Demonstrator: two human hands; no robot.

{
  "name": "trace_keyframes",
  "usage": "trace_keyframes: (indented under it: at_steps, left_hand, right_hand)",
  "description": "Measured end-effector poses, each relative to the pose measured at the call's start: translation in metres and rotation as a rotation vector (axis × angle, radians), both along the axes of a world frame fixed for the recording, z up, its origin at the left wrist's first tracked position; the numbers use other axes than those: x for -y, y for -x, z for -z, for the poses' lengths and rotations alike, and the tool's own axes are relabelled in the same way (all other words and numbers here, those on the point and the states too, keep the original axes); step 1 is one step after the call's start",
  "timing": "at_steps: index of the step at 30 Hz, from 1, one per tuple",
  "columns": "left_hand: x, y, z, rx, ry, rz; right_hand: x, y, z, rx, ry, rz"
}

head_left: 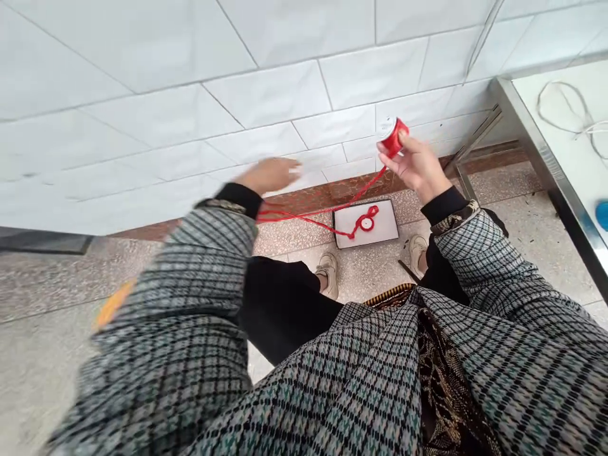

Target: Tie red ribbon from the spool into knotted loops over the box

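Observation:
My right hand (418, 166) is closed around a small spool of red cord (393, 139) with a white label on its end. From the spool a red cord (363, 190) runs down and left to beneath my left wrist, where it disappears behind the sleeve. My left hand (275, 174) is raised near the wall, its fingers smeared by motion. A second strand of cord leads from there to a white shallow tray (387, 218) with a dark rim. On this tray lie a knotted red loop and a small red ring with a white centre (367, 223).
White tiles cover the wall (266, 95) in front of me. At the right stands a metal-framed table (546, 152) bearing a loose white cable (586, 123) and a blue object (602, 215). My shoes (329, 272) are on the speckled floor beside the tray. An orange object (114, 304) shows at left.

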State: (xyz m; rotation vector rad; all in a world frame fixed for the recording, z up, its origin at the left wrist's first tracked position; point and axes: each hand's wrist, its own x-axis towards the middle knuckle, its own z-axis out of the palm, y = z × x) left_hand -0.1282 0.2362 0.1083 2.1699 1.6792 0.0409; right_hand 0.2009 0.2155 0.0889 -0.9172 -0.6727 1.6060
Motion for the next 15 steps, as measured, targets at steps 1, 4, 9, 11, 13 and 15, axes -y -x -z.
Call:
trace_keyframes:
  at_steps: [1, 4, 9, 11, 13, 15]
  left_hand:
    - [0.002, -0.021, 0.013, 0.144, 0.042, -0.011]
    - [0.012, -0.085, 0.048, 0.786, 0.136, 0.042]
    - [0.017, -0.136, 0.061, 1.411, 0.261, -0.106]
    - [0.016, -0.142, 0.056, 1.497, 0.335, -0.156]
    - [0.016, -0.145, 0.052, 1.555, 0.377, -0.193]
    - [0.016, -0.149, 0.050, 1.599, 0.388, -0.224]
  right_hand:
    - [0.001, 0.005, 0.000, 0.008, -0.013, -0.032]
    - [0.005, 0.017, -0.006, 0.039, -0.035, -0.110]
    - [0.004, 0.024, -0.015, 0.116, -0.071, -0.167]
    - [0.001, 0.024, -0.015, 0.141, -0.101, -0.138]
    - [-0.003, 0.024, -0.013, 0.155, -0.115, -0.086]
    - [-0.006, 0.025, -0.010, 0.161, -0.102, -0.041]
